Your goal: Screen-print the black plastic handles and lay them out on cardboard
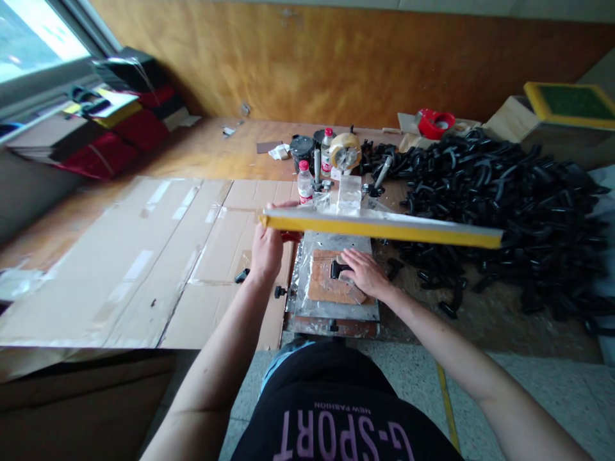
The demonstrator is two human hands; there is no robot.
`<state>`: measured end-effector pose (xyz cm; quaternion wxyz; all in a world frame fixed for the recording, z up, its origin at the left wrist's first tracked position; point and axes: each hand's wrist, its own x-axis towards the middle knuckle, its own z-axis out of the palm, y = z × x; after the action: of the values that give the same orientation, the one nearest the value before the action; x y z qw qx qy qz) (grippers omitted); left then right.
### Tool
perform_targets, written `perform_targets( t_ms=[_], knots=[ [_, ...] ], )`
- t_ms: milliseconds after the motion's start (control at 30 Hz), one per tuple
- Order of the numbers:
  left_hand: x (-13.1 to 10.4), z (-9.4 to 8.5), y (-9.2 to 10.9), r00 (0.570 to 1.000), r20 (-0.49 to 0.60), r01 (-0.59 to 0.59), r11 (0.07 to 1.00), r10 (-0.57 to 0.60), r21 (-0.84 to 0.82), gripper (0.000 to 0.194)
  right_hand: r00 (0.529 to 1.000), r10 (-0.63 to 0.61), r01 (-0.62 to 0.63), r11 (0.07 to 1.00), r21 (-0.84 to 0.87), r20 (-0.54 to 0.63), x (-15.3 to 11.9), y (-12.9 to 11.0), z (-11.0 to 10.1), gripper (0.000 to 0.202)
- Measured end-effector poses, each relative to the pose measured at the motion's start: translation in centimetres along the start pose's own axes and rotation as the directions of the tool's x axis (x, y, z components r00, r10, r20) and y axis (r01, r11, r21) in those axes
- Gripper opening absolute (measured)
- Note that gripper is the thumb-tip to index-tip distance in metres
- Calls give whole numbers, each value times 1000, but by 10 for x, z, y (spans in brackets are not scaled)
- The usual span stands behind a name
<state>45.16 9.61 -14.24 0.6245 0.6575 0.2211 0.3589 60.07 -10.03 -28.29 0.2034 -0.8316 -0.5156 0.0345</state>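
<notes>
My left hand (268,250) is closed around the left end of a long yellow-edged frame (384,229), seen nearly edge-on and held up above the work plate. Something red (291,237) shows beside that hand, too little of it visible to name. Below the frame, my right hand (368,274) has its fingers on a small black plastic part (339,269), which sits on a brown wooden block (323,282). That block lies on a grey metal base plate (304,307). Another small black part (242,276) rests on the cardboard (139,256) to the left.
A large heap of black plastic parts (500,211) covers the right side. Behind the plate stand bottles (305,186), a dark tub (302,150) and a tape roll (344,152). A red tape ring (435,123) and a green-and-yellow screen (576,104) are at back right; stacked boxes (100,144) at left.
</notes>
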Motion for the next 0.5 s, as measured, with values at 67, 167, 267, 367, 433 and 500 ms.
perform_targets(
  t_ms=[67, 167, 267, 367, 433, 500],
  knots=[
    [-26, -16, -15, 994, 17, 106, 991, -108, 83, 50, 969, 230, -229, 973, 18, -91, 1, 26, -30, 29],
    [-64, -37, -55, 932, 87, 328, 922, -351, 205, 45, 911, 354, -358, 933, 20, -212, 13, 54, -66, 25],
    [-85, -44, -102, 876, 104, 436, 866, -470, 244, 62, 928, 180, -196, 981, -14, -325, 43, 42, -73, 50],
    [-90, -41, -136, 874, 71, 441, 847, -480, 297, 69, 987, -31, 18, 996, -87, -156, 73, 4, -56, 59],
    [-90, -41, -148, 880, 69, 423, 841, -470, 338, 66, 998, -51, 56, 992, -113, 47, 78, -16, -40, 38],
    [-90, -42, -153, 885, 72, 405, 838, -460, 366, 62, 982, -56, 85, 985, -153, 183, 66, -27, -28, 18]
  ],
)
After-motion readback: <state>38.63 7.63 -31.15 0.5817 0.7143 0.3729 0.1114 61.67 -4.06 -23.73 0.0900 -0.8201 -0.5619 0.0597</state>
